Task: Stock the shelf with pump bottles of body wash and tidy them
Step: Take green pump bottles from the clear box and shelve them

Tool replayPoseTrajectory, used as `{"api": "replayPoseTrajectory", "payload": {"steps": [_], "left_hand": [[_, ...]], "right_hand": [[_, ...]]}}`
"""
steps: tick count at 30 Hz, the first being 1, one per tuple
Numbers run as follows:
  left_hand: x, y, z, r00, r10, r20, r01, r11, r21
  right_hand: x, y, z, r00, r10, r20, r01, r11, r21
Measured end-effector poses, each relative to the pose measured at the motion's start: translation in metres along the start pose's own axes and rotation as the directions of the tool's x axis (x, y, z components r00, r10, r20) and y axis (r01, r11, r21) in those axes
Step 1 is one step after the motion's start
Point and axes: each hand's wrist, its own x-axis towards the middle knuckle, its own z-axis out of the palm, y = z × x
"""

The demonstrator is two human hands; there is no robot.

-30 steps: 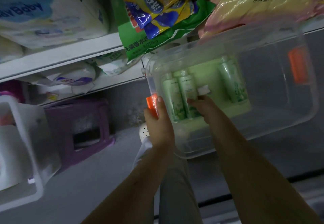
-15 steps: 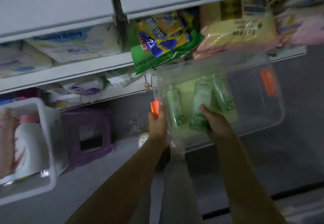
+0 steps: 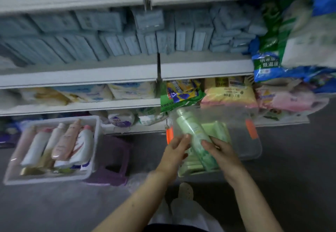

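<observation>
Grey shelves of blue packs rise over a dim floor, with a white basket of pink bottles at left. The left hand rests loosely straight fingers against the green bottle. The right hand grips its lower body, holding it tilted over the clear bin.

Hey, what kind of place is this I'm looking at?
Probably a shop aisle or its stockroom: white tiered shelves hold rows of identical blue boxes and bagged goods, and a white basket full of bottles sits below them.
</observation>
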Motion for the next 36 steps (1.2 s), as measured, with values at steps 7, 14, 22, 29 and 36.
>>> {"api": "replayPoseTrajectory", "payload": {"steps": [7, 14, 22, 29, 36], "left_hand": [[-0.056, 0.026, -0.019, 0.969, 0.190, -0.158, -0.230, 0.928, -0.295], [-0.123, 0.051, -0.099, 0.906, 0.280, -0.317, -0.395, 0.830, -0.394], [-0.226, 0.053, -0.253, 0.776, 0.403, -0.485, -0.568, 0.781, -0.259], [-0.301, 0.050, -0.368, 0.705, 0.483, -0.520, -0.630, 0.764, -0.144], [-0.323, 0.094, -0.429, 0.675, 0.599, -0.430, -0.676, 0.736, -0.035]], "right_hand": [[-0.014, -0.059, 0.027, 0.940, -0.138, 0.312, 0.174, 0.980, -0.092], [-0.039, -0.086, 0.111, 0.869, -0.188, 0.457, 0.244, 0.967, -0.066], [-0.107, -0.100, 0.268, 0.743, -0.210, 0.636, 0.336, 0.938, -0.082], [-0.181, -0.088, 0.405, 0.650, -0.218, 0.728, 0.360, 0.932, -0.042], [-0.195, -0.125, 0.464, 0.606, -0.296, 0.738, 0.446, 0.895, -0.007]]}}
